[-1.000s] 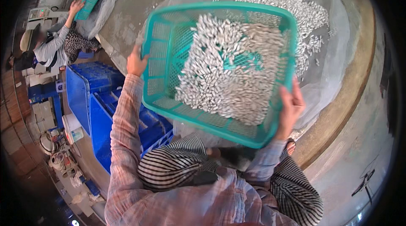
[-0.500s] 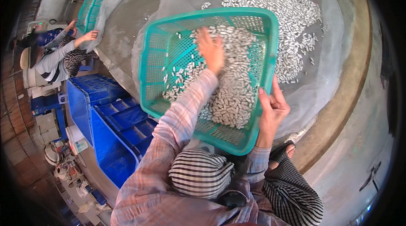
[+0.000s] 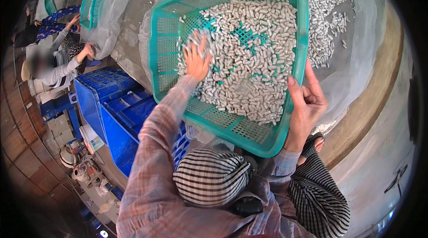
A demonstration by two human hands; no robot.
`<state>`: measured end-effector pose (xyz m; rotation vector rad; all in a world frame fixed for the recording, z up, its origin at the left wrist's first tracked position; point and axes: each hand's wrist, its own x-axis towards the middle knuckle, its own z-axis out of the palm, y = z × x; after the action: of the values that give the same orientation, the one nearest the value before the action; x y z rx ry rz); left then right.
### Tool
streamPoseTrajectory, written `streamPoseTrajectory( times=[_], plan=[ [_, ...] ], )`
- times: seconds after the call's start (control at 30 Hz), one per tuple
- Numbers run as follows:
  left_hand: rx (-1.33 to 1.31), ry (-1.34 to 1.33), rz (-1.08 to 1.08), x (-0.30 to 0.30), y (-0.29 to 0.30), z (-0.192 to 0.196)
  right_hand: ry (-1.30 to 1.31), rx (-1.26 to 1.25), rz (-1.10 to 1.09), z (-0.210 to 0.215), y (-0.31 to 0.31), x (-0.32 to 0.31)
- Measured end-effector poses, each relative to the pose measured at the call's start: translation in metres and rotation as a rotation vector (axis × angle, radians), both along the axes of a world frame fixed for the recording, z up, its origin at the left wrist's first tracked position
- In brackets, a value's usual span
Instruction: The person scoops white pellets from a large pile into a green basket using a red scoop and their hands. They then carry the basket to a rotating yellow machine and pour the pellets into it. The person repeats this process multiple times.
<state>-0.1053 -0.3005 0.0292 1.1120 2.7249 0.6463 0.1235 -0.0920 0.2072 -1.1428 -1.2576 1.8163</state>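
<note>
Your left hand (image 3: 196, 59) is stretched well forward, palm down, fingers spread and slightly curled, their tips pointing up and away from you. The wrist runs nearly straight into the forearm, which slants in from the lower left in a pale checked sleeve that covers it to the wrist. Your right hand (image 3: 306, 102) is closer to you and held upright, thumb on the near side and the four fingers wrapped around from behind in a firm pinch-like clasp. That wrist is bent back a little, and its short visible forearm, in the same checked sleeve, rises from the lower edge.
</note>
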Motion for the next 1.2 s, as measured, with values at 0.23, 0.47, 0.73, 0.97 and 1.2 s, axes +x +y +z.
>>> streamPoseTrajectory(
  times=[0.23, 0.47, 0.73, 0.97, 1.2],
  plan=[
    [0.088, -0.089, -0.455, 0.123, 0.134, 0.066, -0.009, 0.014, -0.020, -0.008, 0.007, 0.000],
    [-0.392, 0.118, -0.651, 0.026, 0.024, 0.039, -0.015, -0.026, -0.014, 0.004, 0.008, 0.005],
    [0.533, 0.031, 0.269, -0.036, 0.158, 0.039, 0.096, 0.106, 0.104, 0.041, -0.010, -0.030],
    [0.478, -0.079, -0.469, 0.093, 0.139, 0.092, 0.049, 0.071, 0.053, 0.051, -0.009, -0.036],
    [-0.318, 0.088, -0.186, -0.004, -0.008, 0.009, 0.010, 0.018, -0.008, -0.009, 0.010, 0.001]
  ],
)
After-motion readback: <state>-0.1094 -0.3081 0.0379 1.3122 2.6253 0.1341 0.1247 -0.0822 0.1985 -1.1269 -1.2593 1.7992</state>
